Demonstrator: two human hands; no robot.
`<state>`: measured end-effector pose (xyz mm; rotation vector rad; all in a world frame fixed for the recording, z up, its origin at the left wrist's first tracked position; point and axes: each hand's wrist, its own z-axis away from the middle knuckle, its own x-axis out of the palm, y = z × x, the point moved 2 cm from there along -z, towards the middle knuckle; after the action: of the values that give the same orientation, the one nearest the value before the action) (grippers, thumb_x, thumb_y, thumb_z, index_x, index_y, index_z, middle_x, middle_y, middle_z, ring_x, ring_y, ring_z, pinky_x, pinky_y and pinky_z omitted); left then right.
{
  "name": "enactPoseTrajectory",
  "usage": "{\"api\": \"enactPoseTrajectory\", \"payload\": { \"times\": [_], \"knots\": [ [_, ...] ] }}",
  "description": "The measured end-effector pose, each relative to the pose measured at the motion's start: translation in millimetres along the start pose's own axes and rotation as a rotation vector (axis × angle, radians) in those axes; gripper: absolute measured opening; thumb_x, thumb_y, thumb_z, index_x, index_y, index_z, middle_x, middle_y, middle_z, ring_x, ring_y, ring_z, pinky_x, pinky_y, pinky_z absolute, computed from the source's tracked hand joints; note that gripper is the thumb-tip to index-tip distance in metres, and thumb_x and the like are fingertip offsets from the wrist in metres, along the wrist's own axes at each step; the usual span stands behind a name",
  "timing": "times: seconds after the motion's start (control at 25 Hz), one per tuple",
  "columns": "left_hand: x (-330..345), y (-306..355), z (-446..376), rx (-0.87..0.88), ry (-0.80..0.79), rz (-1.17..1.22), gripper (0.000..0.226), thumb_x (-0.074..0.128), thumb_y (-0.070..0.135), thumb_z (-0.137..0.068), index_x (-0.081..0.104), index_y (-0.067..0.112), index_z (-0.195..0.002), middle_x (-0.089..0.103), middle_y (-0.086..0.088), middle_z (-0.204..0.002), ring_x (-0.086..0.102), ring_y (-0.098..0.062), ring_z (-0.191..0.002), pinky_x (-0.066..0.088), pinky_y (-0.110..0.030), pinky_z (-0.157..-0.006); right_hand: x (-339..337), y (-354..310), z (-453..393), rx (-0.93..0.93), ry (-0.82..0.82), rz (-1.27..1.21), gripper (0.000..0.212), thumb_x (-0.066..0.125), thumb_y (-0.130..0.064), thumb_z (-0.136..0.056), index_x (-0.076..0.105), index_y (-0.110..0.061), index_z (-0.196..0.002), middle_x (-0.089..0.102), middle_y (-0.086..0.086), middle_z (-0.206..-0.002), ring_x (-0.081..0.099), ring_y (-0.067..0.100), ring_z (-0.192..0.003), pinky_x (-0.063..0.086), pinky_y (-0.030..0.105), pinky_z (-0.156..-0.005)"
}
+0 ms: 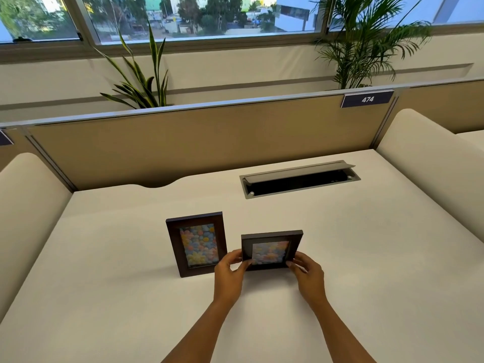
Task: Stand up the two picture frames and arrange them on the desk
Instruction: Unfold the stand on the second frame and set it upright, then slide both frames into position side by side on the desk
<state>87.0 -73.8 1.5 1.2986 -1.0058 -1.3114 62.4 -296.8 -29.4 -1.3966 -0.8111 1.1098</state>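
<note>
Two dark wooden picture frames with pastel flower pictures are on the white desk (131, 297). The left frame (197, 243) stands upright, leaning back, facing me. The right frame (271, 250) is tilted back, and both my hands hold it. My left hand (228, 273) pinches its lower left corner. My right hand (309, 275) grips its lower right corner. The back of the right frame and any stand behind it are hidden.
A grey cable hatch (300, 179) with its lid raised sits in the desk behind the frames. A tan partition (183, 142) runs along the back, with cream side dividers (28, 205) left and right. Plants (142, 74) stand behind the partition.
</note>
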Motion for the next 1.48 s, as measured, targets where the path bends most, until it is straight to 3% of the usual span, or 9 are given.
{"api": "enactPoseTrajectory", "payload": {
  "times": [0.24, 0.56, 0.76, 0.84, 0.96, 1.24, 1.36, 1.44, 1.48],
  "knots": [
    [3, -1, 1, -0.009, 0.047, -0.07, 0.026, 0.067, 0.016, -0.092, 0.064, 0.028, -0.115, 0.069, 0.012, -0.11, 0.064, -0.004, -0.103, 0.047, -0.001, -0.072, 7, 0, -12, 0.003, 0.002, 0.047, 0.034, 0.068, -0.007, -0.09, 0.068, -0.025, -0.118, 0.071, -0.015, -0.108, 0.068, -0.006, -0.093, 0.052, 0.018, -0.085],
    [6, -11, 11, -0.071, 0.048, -0.129, 0.047, 0.057, 0.006, -0.096, 0.052, 0.014, -0.142, 0.06, 0.002, -0.137, 0.057, -0.015, -0.126, 0.04, 0.0, -0.086, 15, -2, -23, 0.001, -0.017, 0.089, 0.037, 0.067, -0.013, -0.091, 0.064, -0.014, -0.129, 0.068, -0.006, -0.117, 0.068, 0.011, -0.099, 0.052, 0.007, -0.077],
    [4, -8, 7, -0.089, 0.031, -0.166, 0.05, 0.056, 0.005, -0.096, 0.048, 0.012, -0.145, 0.057, -0.003, -0.141, 0.053, -0.019, -0.132, 0.041, -0.014, -0.097, 20, -6, -24, -0.002, -0.017, 0.106, 0.037, 0.067, -0.013, -0.091, 0.064, -0.014, -0.128, 0.068, -0.007, -0.116, 0.066, -0.001, -0.093, 0.051, 0.002, -0.073],
    [3, -9, 6, -0.095, 0.017, -0.164, 0.052, 0.056, 0.004, -0.096, 0.045, 0.012, -0.146, 0.056, -0.004, -0.142, 0.052, -0.02, -0.133, 0.042, -0.019, -0.1, 22, -7, -24, 0.003, -0.008, 0.106, 0.038, 0.067, -0.013, -0.092, 0.063, -0.013, -0.129, 0.068, -0.004, -0.119, 0.067, 0.002, -0.094, 0.052, 0.008, -0.079],
    [3, -9, 3, -0.107, 0.001, -0.181, 0.054, 0.057, 0.005, -0.095, 0.044, 0.012, -0.147, 0.056, -0.005, -0.142, 0.052, -0.021, -0.133, 0.042, -0.024, -0.102, 24, -7, -25, 0.013, 0.002, 0.103, 0.038, 0.066, -0.013, -0.092, 0.062, -0.01, -0.13, 0.068, 0.003, -0.123, 0.067, 0.017, -0.104, 0.054, 0.029, -0.091],
    [5, -10, 7, -0.096, 0.007, -0.262, 0.059, 0.058, 0.006, -0.094, 0.04, 0.016, -0.149, 0.053, -0.005, -0.145, 0.051, -0.024, -0.134, 0.042, -0.031, -0.105, 29, -9, -23, 0.011, 0.019, 0.102, 0.037, 0.064, -0.013, -0.094, 0.062, -0.009, -0.131, 0.068, 0.009, -0.127, 0.066, 0.025, -0.112, 0.054, 0.039, -0.096],
    [8, -12, 15, -0.113, 0.035, -0.276, 0.06, 0.059, 0.007, -0.094, 0.04, 0.019, -0.15, 0.058, -0.002, -0.14, 0.059, -0.023, -0.125, 0.044, -0.026, -0.102, 33, -13, -24, 0.014, 0.018, 0.111, 0.038, 0.063, -0.014, -0.094, 0.061, -0.008, -0.131, 0.067, 0.01, -0.128, 0.065, 0.028, -0.114, 0.053, 0.042, -0.098],
    [8, -13, 17, -0.126, 0.044, -0.295, 0.06, 0.06, 0.009, -0.094, 0.04, 0.019, -0.15, 0.068, 0.004, -0.121, 0.068, -0.01, -0.093, 0.044, -0.005, -0.085, 36, -16, -25, 0.016, 0.015, 0.12, 0.038, 0.063, -0.015, -0.094, 0.061, -0.008, -0.132, 0.066, 0.011, -0.129, 0.065, 0.029, -0.116, 0.052, 0.043, -0.099],
    [7, -13, 17, -0.125, 0.04, -0.306, 0.06, 0.06, 0.01, -0.094, 0.04, 0.018, -0.15, 0.069, 0.007, -0.115, 0.062, 0.0, -0.074, 0.039, 0.005, -0.074, 36, -17, -26, 0.016, 0.012, 0.122, 0.038, 0.063, -0.015, -0.095, 0.061, -0.008, -0.132, 0.066, 0.011, -0.13, 0.064, 0.029, -0.116, 0.052, 0.043, -0.099]
  ]
}}
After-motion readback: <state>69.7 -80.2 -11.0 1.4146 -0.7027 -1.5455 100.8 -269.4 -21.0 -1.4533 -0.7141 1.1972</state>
